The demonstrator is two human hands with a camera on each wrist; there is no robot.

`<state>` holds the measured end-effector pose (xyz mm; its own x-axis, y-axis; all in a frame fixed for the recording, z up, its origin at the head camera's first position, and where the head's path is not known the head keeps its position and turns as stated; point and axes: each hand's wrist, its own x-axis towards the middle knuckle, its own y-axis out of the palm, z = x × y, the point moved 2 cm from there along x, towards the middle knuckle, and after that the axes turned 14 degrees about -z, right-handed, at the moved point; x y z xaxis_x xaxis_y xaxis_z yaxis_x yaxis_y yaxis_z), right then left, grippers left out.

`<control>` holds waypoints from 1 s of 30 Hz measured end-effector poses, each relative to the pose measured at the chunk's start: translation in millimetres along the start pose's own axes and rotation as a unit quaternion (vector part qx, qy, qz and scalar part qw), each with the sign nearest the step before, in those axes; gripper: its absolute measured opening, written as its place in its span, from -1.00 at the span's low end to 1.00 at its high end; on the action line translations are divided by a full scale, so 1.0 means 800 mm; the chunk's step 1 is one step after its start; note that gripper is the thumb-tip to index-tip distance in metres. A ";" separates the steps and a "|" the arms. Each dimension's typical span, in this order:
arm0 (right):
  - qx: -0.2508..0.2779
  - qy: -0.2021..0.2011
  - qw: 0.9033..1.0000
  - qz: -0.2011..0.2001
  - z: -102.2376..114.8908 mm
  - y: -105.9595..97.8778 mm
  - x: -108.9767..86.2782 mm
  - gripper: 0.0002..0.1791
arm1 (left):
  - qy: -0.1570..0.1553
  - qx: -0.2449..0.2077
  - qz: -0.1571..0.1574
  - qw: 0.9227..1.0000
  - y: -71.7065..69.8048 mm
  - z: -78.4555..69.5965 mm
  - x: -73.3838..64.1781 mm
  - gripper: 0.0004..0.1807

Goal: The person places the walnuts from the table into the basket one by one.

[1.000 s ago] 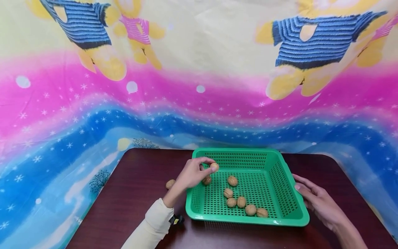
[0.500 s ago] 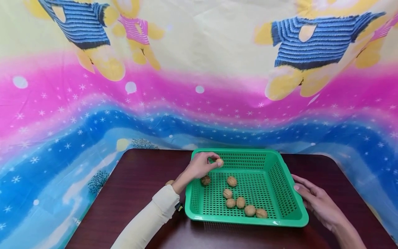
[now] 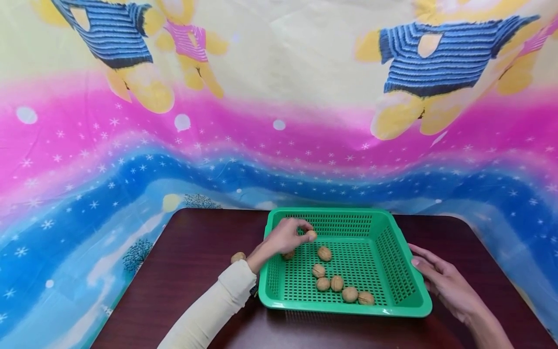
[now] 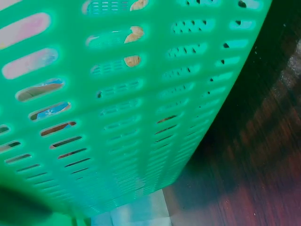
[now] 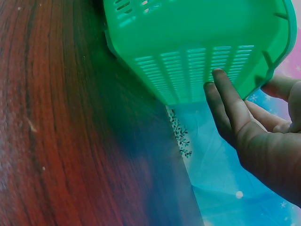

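In the head view a green plastic basket [image 3: 344,311] stands on the table, with several walnuts [image 3: 336,283] on its slotted floor. My left hand [image 3: 285,236] reaches over the basket's left side and pinches a walnut [image 3: 311,235] between thumb and fingertips, above the floor. Partly hidden under that hand lies another walnut [image 3: 288,255]. At the basket's right side, my right hand [image 3: 446,283] touches the wall from outside. The right wrist view shows straight fingers [image 5: 230,101] against the outer wall and the thumb by the rim. The left hand is out of sight in the left wrist view.
One walnut [image 3: 238,257] rests on the dark wooden table [image 3: 196,252], left of the basket beside the left forearm. A printed cloth [image 3: 279,160] with bears and snowflakes hangs behind the table. The basket's slotted wall [image 4: 117,103] fills much of the left wrist view.
My left hand has moved right, farther over the basket, with the pinched walnut, rising and then dipping slightly. The right hand stays at the basket's side.
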<state>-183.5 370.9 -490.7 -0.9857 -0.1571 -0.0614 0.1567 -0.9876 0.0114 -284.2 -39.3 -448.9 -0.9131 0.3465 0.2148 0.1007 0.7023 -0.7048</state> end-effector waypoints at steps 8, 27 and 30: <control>-0.010 0.010 1.000 -0.007 0.000 0.001 0.001 -0.36 | 0.002 0.016 0.007 1.000 -0.001 -0.001 -0.001 -0.66; -0.031 0.015 0.999 -0.017 0.002 0.006 -0.001 -0.35 | -0.032 -0.128 -0.192 0.972 -0.097 0.021 -0.042 -0.62; -0.032 0.015 0.999 -0.016 0.002 0.003 -0.002 -0.34 | -0.041 -0.108 -0.225 0.967 -0.121 0.036 -0.060 -0.63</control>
<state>-181.3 368.8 -488.9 -0.9879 -0.1251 -0.0913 0.1304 -0.9900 -0.0543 -261.1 -141.7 -410.5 -0.9113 -0.0696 0.4058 -0.2425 0.8873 -0.3924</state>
